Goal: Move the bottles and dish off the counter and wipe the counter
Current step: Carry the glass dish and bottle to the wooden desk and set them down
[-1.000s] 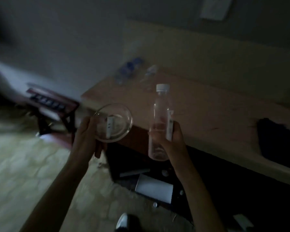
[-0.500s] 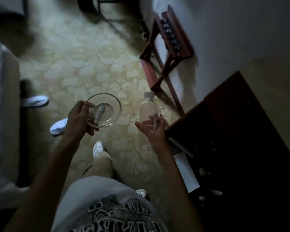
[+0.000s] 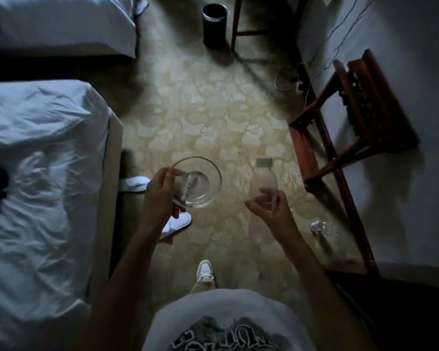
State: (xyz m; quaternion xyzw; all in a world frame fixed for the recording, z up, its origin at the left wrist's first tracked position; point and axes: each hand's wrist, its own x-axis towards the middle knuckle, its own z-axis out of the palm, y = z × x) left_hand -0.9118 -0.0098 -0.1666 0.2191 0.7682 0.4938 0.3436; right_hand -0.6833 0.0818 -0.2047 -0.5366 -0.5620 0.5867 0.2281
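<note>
My left hand (image 3: 160, 198) grips the near rim of a clear glass dish (image 3: 203, 183), which holds a small pale object in its bottom. My right hand (image 3: 271, 211) holds a clear plastic bottle (image 3: 263, 178) with a white cap, upright, by its lower body. Both are held over the patterned carpet in front of me, the dish to the left of the bottle. The counter is out of view.
A bed with white sheets (image 3: 41, 188) fills the left side, a second bed (image 3: 61, 21) lies beyond. White slippers (image 3: 134, 183) lie by the bed. A wooden luggage rack (image 3: 350, 127) stands at the right wall. A dark bin (image 3: 214, 24) stands far ahead.
The view has swung away from the counter toward the floor and beds. Both hands still carry the dish and the bottle, held about the same distance apart.
</note>
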